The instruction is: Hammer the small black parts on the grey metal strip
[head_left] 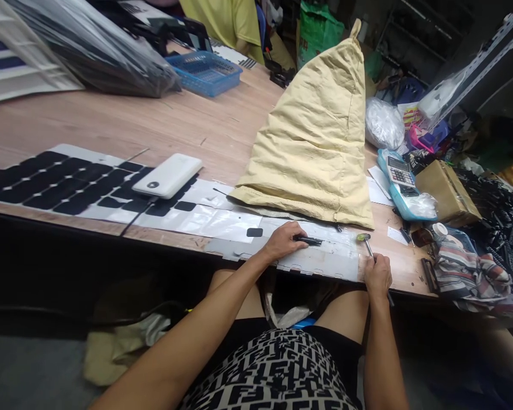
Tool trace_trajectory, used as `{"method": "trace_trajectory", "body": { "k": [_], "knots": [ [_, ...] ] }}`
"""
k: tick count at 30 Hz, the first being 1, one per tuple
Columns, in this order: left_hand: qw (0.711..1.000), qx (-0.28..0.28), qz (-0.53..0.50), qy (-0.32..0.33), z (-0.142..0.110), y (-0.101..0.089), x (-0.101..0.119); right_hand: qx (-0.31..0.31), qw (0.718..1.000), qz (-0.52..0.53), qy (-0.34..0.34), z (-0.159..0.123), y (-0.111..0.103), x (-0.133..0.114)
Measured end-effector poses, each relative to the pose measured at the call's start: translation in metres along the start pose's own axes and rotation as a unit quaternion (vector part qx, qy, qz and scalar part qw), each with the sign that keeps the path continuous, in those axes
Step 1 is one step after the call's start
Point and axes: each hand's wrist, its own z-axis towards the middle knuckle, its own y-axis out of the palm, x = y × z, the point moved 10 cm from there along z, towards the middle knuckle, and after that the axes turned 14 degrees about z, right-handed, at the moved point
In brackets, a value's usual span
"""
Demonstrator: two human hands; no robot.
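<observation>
My left hand (284, 241) is closed around a slim black part (308, 241), whose free end points right, just over a pale sheet (329, 259) at the table's front edge. Its exact kind is too small to tell. In my right hand (378, 275) is a small hammer (367, 245), gripped by the handle. The hammer's head, with a yellowish face, lies to the right of the black part and apart from it. Left of my left hand, a black rounded patch (255, 232) lies on white sheeting.
A large cream cloth bag (312, 142) stands behind my hands. At left lie black pads (55, 182) and a white power bank (169, 175). A calculator (400, 172), a carton (447, 193) and many black parts (500, 228) crowd the right. A person in yellow (226, 23) is across the table.
</observation>
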Motion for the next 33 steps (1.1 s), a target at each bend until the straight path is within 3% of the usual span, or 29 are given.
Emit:
{"method": "trace_trajectory", "body": {
  "k": [3, 6, 12, 20, 27, 33],
  "knots": [
    [1.0, 0.001, -0.005, 0.003, 0.0, 0.0, 0.0, -0.006, 0.991, 0.115, -0.063, -0.019, 0.0, -0.032],
    [1.0, 0.006, -0.005, 0.0, 0.0, 0.001, -0.001, -0.072, 0.959, 0.227, -0.151, -0.045, 0.012, -0.079],
    [1.0, 0.01, -0.001, 0.02, 0.002, 0.004, 0.001, -0.13, 0.925, 0.271, -0.231, -0.078, 0.032, -0.134],
    [0.999, 0.012, 0.014, 0.038, 0.0, 0.0, 0.007, -0.118, 0.926, 0.2, -0.297, -0.089, 0.048, -0.146],
    [0.999, 0.014, 0.018, 0.03, 0.001, 0.003, 0.004, -0.07, 0.931, 0.207, -0.293, -0.085, 0.035, -0.14],
    [0.999, 0.011, 0.015, 0.029, 0.002, 0.005, 0.002, -0.086, 0.935, 0.191, -0.287, -0.086, 0.041, -0.133]
  ]
}}
